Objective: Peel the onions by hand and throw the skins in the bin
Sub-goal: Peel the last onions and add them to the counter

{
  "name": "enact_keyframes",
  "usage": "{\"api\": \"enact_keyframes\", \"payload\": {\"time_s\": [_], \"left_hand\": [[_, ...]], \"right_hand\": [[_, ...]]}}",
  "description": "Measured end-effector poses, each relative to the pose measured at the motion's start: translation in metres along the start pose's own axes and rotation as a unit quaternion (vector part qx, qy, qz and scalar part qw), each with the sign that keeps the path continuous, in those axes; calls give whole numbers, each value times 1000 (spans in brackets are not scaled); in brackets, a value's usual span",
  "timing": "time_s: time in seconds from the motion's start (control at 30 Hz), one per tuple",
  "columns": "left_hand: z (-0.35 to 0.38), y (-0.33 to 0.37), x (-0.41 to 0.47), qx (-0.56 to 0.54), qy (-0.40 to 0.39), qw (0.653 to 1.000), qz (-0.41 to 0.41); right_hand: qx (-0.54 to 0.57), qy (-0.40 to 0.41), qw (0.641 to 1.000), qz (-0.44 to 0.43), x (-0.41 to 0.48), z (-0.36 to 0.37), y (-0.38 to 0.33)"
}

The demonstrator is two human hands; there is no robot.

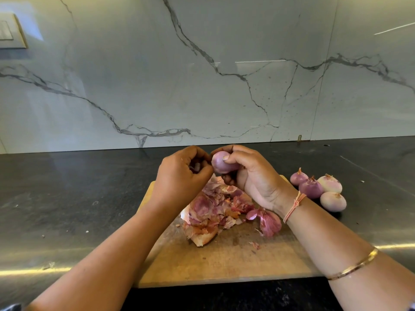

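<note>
In the middle of the frame, above the far end of the wooden cutting board (224, 263), I see both hands meeting around one small purple onion (221, 163). The right hand (249, 173) grips it: the thumb lies across the top of the bulb and the other fingers curl round it from behind and below, so it is held clear of the board. The left hand (182, 173) sits just beside it, back of the hand toward the camera and fingers curled in toward the palm, with the thumb side touching the onion's left end. Something purple shows inside that curl, but I cannot tell whether the fingers pinch a strip of skin or hold nothing.

Below the hands, a loose pile of skins (215, 209), pink, purple and papery orange, lies on the board. One larger purple piece sits at the pile's right edge, and a few small scraps lie nearer the camera.

At the right of the frame, four other onions (318, 187) rest in a tight cluster on the dark counter (67, 209), just off the board's far right corner. They touch one another.

The right wrist wears a thin thread bracelet (294, 205), and a gold bangle (354, 264) sits further up the forearm. A white marble backsplash (157, 75) with grey veins fills the upper half, with a switch plate (11, 30) at upper left.
</note>
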State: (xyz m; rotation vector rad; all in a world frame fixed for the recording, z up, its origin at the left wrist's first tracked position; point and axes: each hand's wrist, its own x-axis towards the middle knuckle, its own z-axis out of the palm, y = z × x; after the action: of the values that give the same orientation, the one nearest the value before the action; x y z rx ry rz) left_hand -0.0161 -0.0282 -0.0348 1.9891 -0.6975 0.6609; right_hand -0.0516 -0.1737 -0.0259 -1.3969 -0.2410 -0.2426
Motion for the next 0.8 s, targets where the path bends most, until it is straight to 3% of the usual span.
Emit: {"api": "enact_keyframes", "payload": {"time_s": [0.4,0.57,0.8], "left_hand": [[1,1,0,26,-9,998,50],[2,2,-1,41,3,998,42],[5,2,-2,47,-3,999,22]], "right_hand": [[17,0,1000,14,1,-6,0],[-27,21,999,-2,4,-6,4],[-3,-18,999,-29,1,-4,3]]}}
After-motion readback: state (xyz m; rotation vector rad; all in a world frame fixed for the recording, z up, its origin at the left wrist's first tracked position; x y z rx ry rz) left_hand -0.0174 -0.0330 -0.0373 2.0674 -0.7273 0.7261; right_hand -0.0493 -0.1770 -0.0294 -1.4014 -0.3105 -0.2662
